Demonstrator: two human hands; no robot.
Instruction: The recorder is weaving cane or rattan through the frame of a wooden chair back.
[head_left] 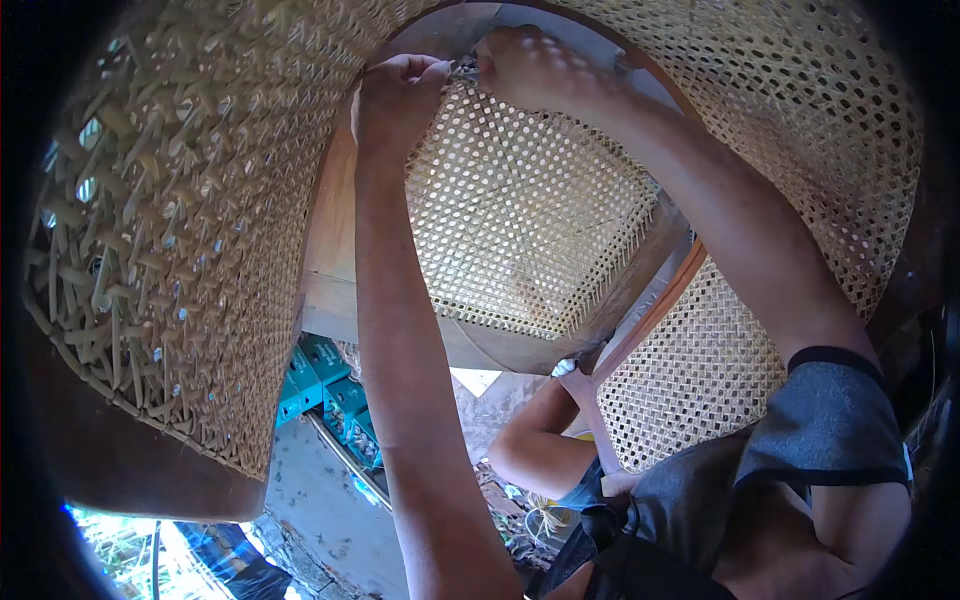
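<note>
A pale woven cane panel (520,220), with an open hole pattern, lies across a wooden chair seat (350,310) in the middle. Both of my arms reach to its far edge. My left hand (400,90) is closed, thumb and finger pinched at what looks like the end of a cane strand. Close beside it on the right, my right hand (515,70) is curled into a fist against the same edge. Its fingertips are hidden, so whatever it holds cannot be made out. Loose cane ends stick out along the panel's near right edge.
Tall curved cane wall (210,270) rises at the left; more cane webbing (800,130) curves round the right. A wood-framed cane panel (690,370) stands at lower right. Teal boxes (325,375) sit below the seat. A bent limb (545,440) shows beneath, near my grey shirt.
</note>
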